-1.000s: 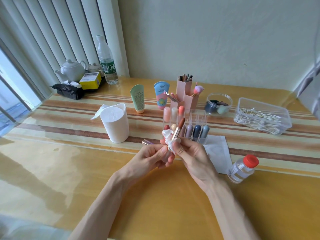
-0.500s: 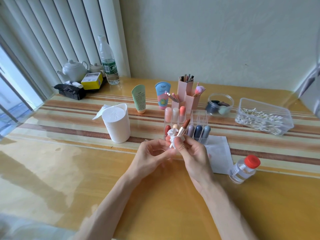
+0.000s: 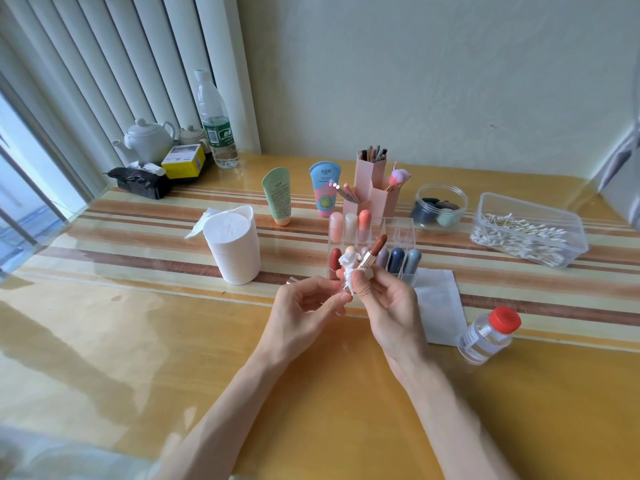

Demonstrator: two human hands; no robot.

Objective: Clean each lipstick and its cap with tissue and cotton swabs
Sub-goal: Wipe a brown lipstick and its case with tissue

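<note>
Right hand (image 3: 389, 308): raised over the table (image 3: 138, 341), fingers curled. Its thumb and forefinger pinch the lipstick (image 3: 372, 252) through the tissue (image 3: 348, 265).
Left hand (image 3: 304, 306): palm turned inward, fingers curled. Its thumb and forefinger tips close on the lipstick's lower end, just under the tissue, and its other fingers are folded beneath, holding nothing that shows.
Hands together: fingertips touching or nearly so around the lipstick's base.
Lipstick: uncapped and tilted, with its brown-red tip up and to the right and a gold tube below it. It is held in the air in front of the organiser (image 3: 403, 233).
Tissue: a small crumpled white wad wrapped round the lower tube. It bunches out to the left above the right thumb.
Gold piece (image 3: 292, 280): on the table just left of the left hand, mostly hidden. I cannot tell whether it is the cap.
Organiser: a clear divided box behind the hands, with capped lipsticks standing upright in its compartments.
Swab box (image 3: 526, 230): a clear open tub at far right, full of cotton swabs and well apart from the hands.
Tissue roll (image 3: 232, 244): a white cylinder to the left of the organiser, with a sheet sticking out at the top.
Flat sheet (image 3: 438, 306): white, lying on the table just right of the right hand.
Bottle (image 3: 488, 334): clear with a red cap, tilted, beside the flat sheet.
</note>
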